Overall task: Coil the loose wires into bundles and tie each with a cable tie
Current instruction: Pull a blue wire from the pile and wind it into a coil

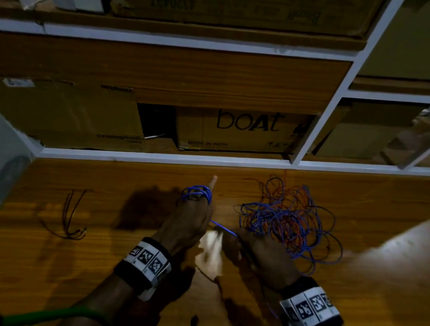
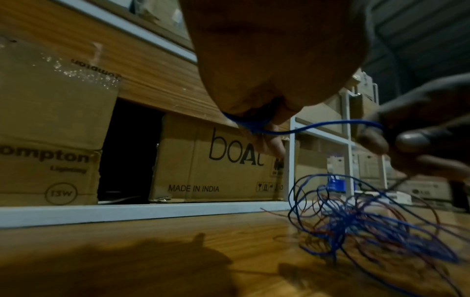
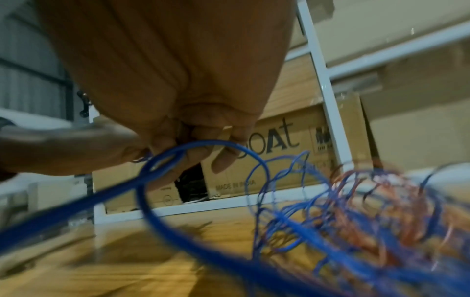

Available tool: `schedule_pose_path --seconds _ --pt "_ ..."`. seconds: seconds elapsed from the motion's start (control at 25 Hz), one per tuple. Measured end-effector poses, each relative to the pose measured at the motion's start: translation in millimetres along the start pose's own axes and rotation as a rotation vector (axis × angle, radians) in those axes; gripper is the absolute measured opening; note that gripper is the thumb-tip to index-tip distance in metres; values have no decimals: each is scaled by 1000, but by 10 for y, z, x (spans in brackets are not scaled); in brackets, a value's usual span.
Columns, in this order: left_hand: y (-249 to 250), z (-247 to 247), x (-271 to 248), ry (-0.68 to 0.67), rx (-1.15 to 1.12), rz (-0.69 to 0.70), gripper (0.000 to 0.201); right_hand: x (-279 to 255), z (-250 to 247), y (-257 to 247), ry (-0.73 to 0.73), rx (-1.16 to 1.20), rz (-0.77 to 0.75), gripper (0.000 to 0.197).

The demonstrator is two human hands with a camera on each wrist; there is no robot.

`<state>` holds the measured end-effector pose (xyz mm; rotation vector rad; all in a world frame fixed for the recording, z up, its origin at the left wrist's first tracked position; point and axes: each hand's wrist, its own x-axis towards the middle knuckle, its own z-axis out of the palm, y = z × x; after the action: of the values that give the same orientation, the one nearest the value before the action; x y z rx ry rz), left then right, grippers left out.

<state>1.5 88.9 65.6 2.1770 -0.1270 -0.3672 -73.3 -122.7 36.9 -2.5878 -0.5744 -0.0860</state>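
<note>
A tangle of blue and red wires [image 1: 286,219] lies on the wooden floor at the right, also seen as the wire tangle [image 2: 356,225] and the wire tangle [image 3: 356,211]. Several turns of blue wire [image 1: 197,192] are wound round the fingers of my left hand [image 1: 189,220]; the same blue coil [image 2: 251,125] shows under that hand. A taut blue strand [image 1: 222,228] runs from it to my right hand [image 1: 258,257], which pinches the strand. From the right wrist, the blue wire [image 3: 193,156] loops below my right hand [image 3: 193,128].
A few dark cable ties [image 1: 71,216] lie on the floor at the left. A white scrap of paper [image 1: 210,253] sits between my hands. A white shelf frame [image 1: 153,158] with cardboard boxes [image 1: 237,131] stands just beyond. A green hose [image 1: 48,317] crosses bottom left.
</note>
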Motion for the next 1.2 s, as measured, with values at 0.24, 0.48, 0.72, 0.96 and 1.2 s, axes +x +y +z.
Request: schedule_pose_path --seconds 0.24,0.48,0.72,0.96,1.2 --pt "-249 -52 64 -116 755 603 60 70 -109 84 38 -183 8 48" --pt "-180 -264 -73 92 678 555 53 40 -83 366 170 -525 207 41" --pt "18 -432 -442 -294 -199 420 55 41 -105 382 319 -420 285 19" --pt "335 -683 -656 -294 -611 364 68 165 -173 605 225 -475 479 39" --pt "438 -845 -789 -165 -850 303 34 314 -326 1075 91 -615 661 59"
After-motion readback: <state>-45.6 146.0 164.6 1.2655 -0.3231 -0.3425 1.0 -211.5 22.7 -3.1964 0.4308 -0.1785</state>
